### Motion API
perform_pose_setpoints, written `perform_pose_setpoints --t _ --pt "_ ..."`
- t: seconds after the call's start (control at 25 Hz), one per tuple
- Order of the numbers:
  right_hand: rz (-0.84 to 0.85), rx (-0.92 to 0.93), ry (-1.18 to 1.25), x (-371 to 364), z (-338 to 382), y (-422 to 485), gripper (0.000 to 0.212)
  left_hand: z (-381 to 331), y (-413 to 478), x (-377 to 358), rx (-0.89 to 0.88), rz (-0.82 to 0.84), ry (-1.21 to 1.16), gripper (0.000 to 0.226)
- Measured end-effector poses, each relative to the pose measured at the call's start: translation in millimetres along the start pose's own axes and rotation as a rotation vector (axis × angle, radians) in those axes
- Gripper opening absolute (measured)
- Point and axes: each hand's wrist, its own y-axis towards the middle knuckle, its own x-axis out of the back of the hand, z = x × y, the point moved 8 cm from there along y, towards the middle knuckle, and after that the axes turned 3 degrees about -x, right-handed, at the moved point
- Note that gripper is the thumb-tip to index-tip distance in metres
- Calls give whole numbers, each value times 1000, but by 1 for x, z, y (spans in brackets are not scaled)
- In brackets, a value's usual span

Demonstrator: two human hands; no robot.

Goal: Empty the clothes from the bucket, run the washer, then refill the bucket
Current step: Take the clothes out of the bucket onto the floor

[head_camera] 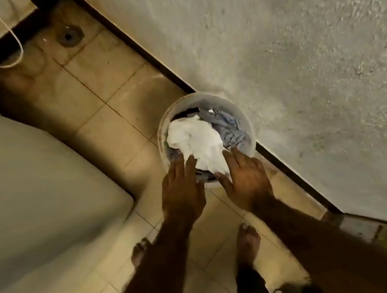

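A rough plastered wall (297,37) fills the upper right of the frame, running diagonally down to the lower right edge. A large pale appliance body (26,188), probably the washer, occupies the left side from mid-frame to the lower left corner. Between them lies a strip of beige tiled floor (99,90), with a round floor drain (68,36) at upper left and a white cord (15,48) looping beside it.

The bucket (247,121), round and pale, stands on the floor at frame centre, touching or just beside the foot of the wall. It holds clothes: a white garment (197,143) on top at the left and centre, a grey-blue garment (229,127) to the right.

Both forearms enter from the bottom edge. The left hand (182,192) is at the near rim, fingers extended and close together, tips touching the white garment. The right hand (245,181) is beside it, fingers slightly spread, tips on the same garment. Neither hand is closed on cloth. Two bare feet (247,242) stand on the tiles below the hands.
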Motion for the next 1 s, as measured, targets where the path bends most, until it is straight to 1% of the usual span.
perform_pose_setpoints --t 0.08,0.2,0.32,0.36,0.44,0.52,0.64,0.76,0.88,0.96,1.0 --pt "7 -37 25 -37 -12 24 67 16 14 -28 17 -4 -26 72" --pt "34 -121 -2 -76 -22 65 71 37 24 -56 26 0 2 73" --pt "98 -227 -49 -116 -28 97 70 46 23 -79 -30 -40 -15 73" --pt "123 -256 -65 -127 -29 104 64 48 21 -85 -42 -35 -1 73" --pt "119 -269 -72 -136 -29 108 43 48 18 -96 -61 -24 33 72" --pt "78 -213 -77 -132 -24 104 26 45 21 -101 -54 3 67 72" --pt "-32 -143 1 -108 -19 92 16 43 33 -101 -34 12 122 74" --pt "-173 -123 132 -73 -13 68 14 36 41 -91 -11 24 125 81" --pt "-303 -86 339 -40 -6 35 15 19 49 -84 -12 26 31 101" --pt "-354 -23 466 -21 1 14 14 12 56 -79 47 -6 -53 114" --pt "-370 -8 530 -12 0 5 13 10 60 -77 92 -25 -106 114"
